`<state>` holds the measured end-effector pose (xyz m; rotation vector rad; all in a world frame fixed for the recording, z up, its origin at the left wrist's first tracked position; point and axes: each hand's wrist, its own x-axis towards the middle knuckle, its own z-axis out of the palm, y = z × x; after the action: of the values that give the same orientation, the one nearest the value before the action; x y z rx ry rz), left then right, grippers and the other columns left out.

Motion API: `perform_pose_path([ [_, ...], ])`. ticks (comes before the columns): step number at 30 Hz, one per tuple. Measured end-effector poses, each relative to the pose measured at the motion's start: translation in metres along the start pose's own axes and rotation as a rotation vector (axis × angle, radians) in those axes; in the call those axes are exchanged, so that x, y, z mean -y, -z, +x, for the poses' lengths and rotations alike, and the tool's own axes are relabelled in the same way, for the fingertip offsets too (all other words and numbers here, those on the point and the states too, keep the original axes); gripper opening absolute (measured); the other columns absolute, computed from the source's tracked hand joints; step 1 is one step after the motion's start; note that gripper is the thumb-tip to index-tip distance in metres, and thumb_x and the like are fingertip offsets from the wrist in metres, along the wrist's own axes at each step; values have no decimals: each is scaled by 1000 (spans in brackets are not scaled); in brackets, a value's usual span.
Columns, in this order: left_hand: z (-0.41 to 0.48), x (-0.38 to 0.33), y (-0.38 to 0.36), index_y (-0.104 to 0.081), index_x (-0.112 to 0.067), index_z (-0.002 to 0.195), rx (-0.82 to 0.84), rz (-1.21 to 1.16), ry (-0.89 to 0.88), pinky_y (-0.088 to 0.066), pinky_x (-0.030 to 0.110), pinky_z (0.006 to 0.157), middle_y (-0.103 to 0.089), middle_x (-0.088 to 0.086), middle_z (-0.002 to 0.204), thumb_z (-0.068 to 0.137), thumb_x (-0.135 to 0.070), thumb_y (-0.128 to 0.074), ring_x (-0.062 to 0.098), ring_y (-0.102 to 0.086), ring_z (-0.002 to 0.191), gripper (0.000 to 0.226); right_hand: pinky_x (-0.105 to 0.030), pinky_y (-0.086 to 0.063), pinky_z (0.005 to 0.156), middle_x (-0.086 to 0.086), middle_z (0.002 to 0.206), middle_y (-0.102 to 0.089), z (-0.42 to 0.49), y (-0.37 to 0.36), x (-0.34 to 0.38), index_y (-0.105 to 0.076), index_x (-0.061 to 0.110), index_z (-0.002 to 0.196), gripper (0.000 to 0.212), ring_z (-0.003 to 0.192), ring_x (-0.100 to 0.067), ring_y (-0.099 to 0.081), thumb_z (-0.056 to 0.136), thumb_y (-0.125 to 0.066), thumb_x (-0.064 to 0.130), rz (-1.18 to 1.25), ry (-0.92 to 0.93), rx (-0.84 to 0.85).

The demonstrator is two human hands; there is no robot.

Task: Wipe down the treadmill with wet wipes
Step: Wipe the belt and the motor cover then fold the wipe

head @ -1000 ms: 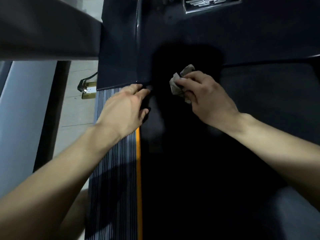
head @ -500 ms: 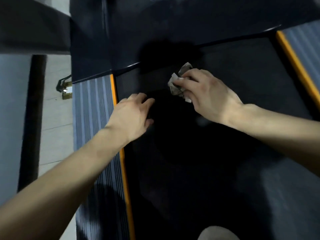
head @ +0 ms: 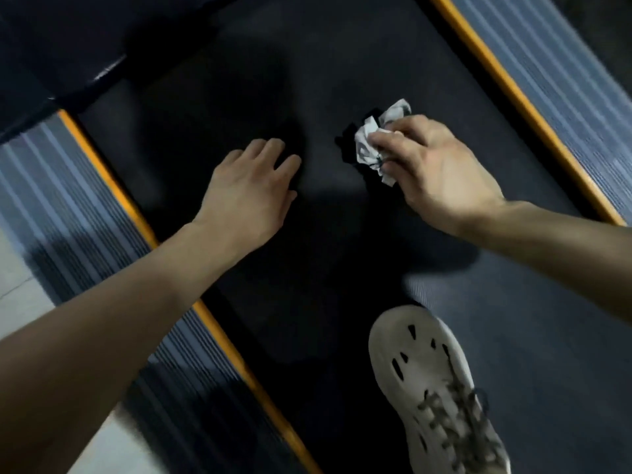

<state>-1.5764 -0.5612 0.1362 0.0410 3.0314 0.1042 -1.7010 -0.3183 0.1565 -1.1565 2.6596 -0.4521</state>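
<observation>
On the black treadmill belt (head: 342,46), the person's right hand (head: 441,169) curls its fingers round a crumpled white wet wipe (head: 372,142) with dark smudges and holds it down on the belt, over toward the right edge. The left hand (head: 249,189) lies flat near it, fingers straight, holding nothing. An orange strip (head: 513,97) and a grey ribbed side rail (head: 564,80) run along the edge. A pale laced shoe (head: 441,391) stands on the belt, closer to the person.
</observation>
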Motion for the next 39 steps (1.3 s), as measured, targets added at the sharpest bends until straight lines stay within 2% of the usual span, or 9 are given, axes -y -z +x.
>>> perform_pose_path([
  [7,-19,-32,-4,-48,-16,153,70,39,-150,-48,52,106,-47,13,154,101,-49,-59,35,-49,136,63,-55,-51,106,-10,146,-52,-73,-3,20,-55,19,150,43,131,-40,-53,108,-58,24,-52,-110,-27],
  [13,-27,-39,-22,-9,-26,170,325,83,-109,-25,48,129,-4,7,177,90,-78,-56,29,-9,163,106,-57,-49,107,-10,148,-50,-131,-5,47,-56,19,151,43,134,-38,-49,109,-55,29,-86,-159,-42],
  [16,-36,-43,-31,-8,-18,169,260,101,-107,-25,51,129,-5,16,176,97,-69,-55,34,-10,163,100,-58,-52,101,-12,146,-51,-156,-22,59,-56,18,149,43,129,-39,-51,108,-54,29,-87,-178,-77],
  [18,-53,-50,-29,-23,-16,166,185,67,-111,-32,55,124,-20,20,173,99,-57,-60,39,-22,159,88,-58,-55,96,-12,144,-51,-172,-43,71,-56,17,148,42,126,-39,-51,107,-53,28,-60,-252,-112],
  [23,-126,-77,-22,-50,-15,151,76,-36,-257,-45,54,109,-52,15,148,103,-45,-57,37,-50,133,56,-51,-56,89,-11,139,-54,-216,-101,118,-57,16,143,39,122,-35,-48,104,-55,19,10,-634,-321],
  [27,-163,-88,-36,-40,-19,161,200,-13,-277,-36,53,120,-35,16,167,104,-56,-51,37,-33,153,68,-43,-54,92,-8,136,-55,-253,-139,151,-63,15,137,34,124,-30,-45,104,-59,19,109,-812,-397],
  [33,-159,-99,-37,-6,-31,169,361,146,-253,-26,54,126,-7,18,175,94,-80,-47,39,-10,161,99,-43,-55,86,-7,137,-51,-260,-152,147,-62,19,133,39,124,-29,-42,95,-64,9,151,-808,-322],
  [36,-163,-108,-34,-1,-43,167,386,171,-275,-28,59,124,-5,20,175,96,-75,-51,45,-10,160,92,-45,-55,93,-7,139,-50,-265,-147,144,-60,21,138,41,129,-28,-41,97,-63,15,212,-775,-318],
  [39,-169,-125,-29,-12,-40,168,366,170,-342,-30,58,123,-10,16,175,100,-57,-60,40,-15,159,85,-47,-57,91,-7,137,-51,-286,-142,153,-61,17,136,39,126,-29,-44,98,-61,12,191,-785,-367],
])
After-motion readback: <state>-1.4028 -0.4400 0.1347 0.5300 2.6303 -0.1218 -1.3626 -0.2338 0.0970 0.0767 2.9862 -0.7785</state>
